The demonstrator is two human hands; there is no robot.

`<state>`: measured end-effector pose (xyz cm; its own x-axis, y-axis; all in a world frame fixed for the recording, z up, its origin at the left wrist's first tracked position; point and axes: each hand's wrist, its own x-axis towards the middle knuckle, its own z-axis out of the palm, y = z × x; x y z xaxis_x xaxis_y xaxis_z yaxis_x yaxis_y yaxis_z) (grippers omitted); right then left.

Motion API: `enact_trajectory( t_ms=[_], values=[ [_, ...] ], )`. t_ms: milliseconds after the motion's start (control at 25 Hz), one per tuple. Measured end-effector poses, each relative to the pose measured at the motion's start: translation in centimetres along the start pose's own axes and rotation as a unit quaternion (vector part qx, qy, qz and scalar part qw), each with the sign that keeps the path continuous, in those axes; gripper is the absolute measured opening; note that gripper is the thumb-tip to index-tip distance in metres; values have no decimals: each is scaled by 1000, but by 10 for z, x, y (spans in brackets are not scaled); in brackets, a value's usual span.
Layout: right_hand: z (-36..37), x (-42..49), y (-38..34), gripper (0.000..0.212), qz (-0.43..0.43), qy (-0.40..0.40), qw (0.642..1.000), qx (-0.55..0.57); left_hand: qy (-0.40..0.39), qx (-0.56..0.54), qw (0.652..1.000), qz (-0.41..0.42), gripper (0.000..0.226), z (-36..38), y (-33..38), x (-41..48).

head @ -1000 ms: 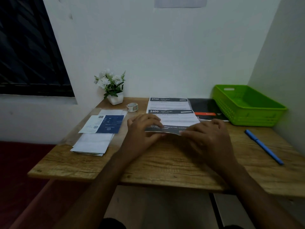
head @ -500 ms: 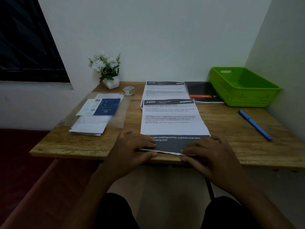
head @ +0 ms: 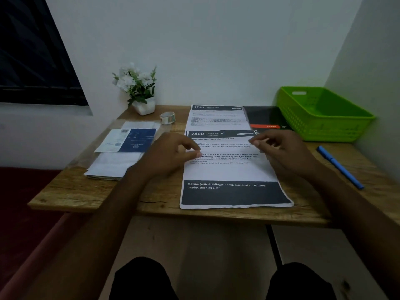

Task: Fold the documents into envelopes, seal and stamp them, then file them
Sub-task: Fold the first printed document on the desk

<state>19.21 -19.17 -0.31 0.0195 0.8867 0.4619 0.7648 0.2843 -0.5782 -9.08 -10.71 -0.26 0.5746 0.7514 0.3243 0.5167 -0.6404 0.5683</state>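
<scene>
The printed document headed "2400" (head: 229, 172) lies flat on the wooden table (head: 112, 191), its dark bottom band at the table's front edge. My left hand (head: 171, 154) is over the sheet's left edge with fingers loosely curled and fingertips near the paper. My right hand (head: 281, 152) is over the right side, fingers also loosely curled. Neither hand grips anything. A second document headed "2720" (head: 216, 119) lies behind the first. A stack of white envelopes (head: 112, 166) sits to the left, with a blue and white sheet (head: 134, 139) on top of its far end.
A green plastic basket (head: 324, 126) stands at the back right beside a black notebook (head: 266, 118). A blue pen (head: 339, 167) lies on the right. A tape roll (head: 167, 118) and a potted white flower (head: 140, 92) sit at the back. Walls close the back and right.
Both hands dragged the "2400" document toward the table's front edge, then let go of its lower edge and moved up over the sheet's middle.
</scene>
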Motion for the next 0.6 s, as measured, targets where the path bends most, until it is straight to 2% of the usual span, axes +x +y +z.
enact_trajectory(
  t_ms=[120,200,320,440,600],
  values=[
    [13,41,27,12,34,-22,998,-38,-3,-30,999,-27,23,3,-21,47],
    [22,57,44,29,23,-36,995,-96,-20,-27,999,-40,34,8,-36,68],
    [27,64,65,56,36,-30,992,-120,-40,30,997,-57,71,19,-61,81],
    [32,64,76,54,35,-33,986,-160,-67,123,989,-48,97,26,-75,84],
    [31,66,83,62,52,-72,982,-167,-83,145,985,-41,108,27,-79,88]
  ],
)
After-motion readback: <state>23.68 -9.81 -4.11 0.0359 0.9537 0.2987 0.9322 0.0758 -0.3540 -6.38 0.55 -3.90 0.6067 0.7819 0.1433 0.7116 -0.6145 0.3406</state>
